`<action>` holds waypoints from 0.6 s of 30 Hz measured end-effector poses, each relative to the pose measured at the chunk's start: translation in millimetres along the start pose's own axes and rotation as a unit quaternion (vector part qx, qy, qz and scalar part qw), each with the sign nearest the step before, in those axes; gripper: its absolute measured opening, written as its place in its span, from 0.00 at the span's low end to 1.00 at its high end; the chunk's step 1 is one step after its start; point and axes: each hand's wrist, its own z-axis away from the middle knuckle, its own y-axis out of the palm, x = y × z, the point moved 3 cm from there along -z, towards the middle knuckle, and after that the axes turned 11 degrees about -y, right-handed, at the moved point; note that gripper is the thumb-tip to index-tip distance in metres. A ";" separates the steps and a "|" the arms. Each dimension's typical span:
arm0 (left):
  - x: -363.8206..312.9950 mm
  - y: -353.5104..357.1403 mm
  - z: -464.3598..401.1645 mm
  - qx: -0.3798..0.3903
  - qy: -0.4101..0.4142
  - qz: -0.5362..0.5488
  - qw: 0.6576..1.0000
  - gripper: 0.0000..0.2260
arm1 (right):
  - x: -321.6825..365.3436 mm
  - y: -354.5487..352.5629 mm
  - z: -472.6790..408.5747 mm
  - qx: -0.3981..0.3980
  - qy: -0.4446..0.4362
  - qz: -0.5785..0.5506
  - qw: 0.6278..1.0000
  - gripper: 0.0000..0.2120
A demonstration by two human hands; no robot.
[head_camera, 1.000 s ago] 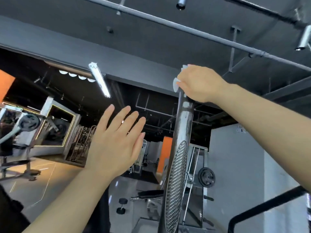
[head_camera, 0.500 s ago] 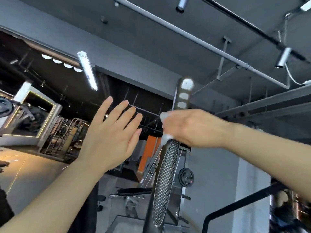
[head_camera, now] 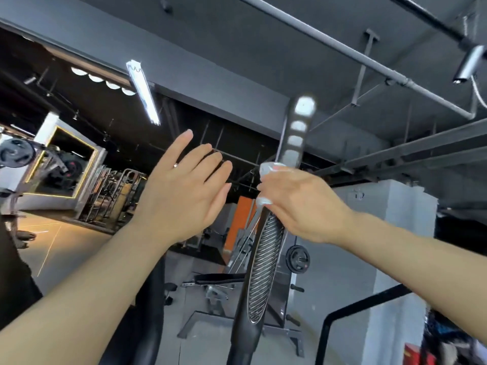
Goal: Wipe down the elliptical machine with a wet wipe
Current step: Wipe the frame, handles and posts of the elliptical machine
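Wipe (head_camera: 268,168) round ribbed handle (head_camera: 264,270)

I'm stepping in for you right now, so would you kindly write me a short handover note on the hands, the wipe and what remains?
Right hand: grips the wet wipe wrapped round the elliptical's handlebar, just above its ribbed grip section.
Left hand: open, raised beside the bar, touching nothing.
Done: cannot be judged from this view; the silver-patched top of the bar shows above the wipe.
Left: the ribbed grip and lower bar; the rest of the machine is out of view.
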 end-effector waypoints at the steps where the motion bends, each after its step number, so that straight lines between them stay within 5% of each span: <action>1: -0.6 0.9 0.4 0.004 0.004 0.001 1.000 0.18 | 17.7 6.1 8.7 0.003 -0.020 -0.031 0.999 0.20; 6: -3.4 2.7 2.0 0.029 0.032 0.011 0.999 0.17 | 88.1 28.0 39.6 0.065 -0.151 -0.117 0.979 0.18; 8: -3.7 2.1 1.0 0.044 0.039 0.019 0.998 0.16 | 61.6 13.1 26.9 0.042 -0.127 -0.069 0.989 0.23; 13: -8.5 -16.5 17.2 0.102 -0.047 0.041 0.993 0.16 | -18.9 -17.0 5.1 -0.004 -0.016 0.062 0.998 0.16; 18: -15.2 -32.4 68.3 0.196 -0.063 0.027 0.978 0.21 | 40.1 19.9 27.8 -0.026 -0.005 -0.009 1.000 0.13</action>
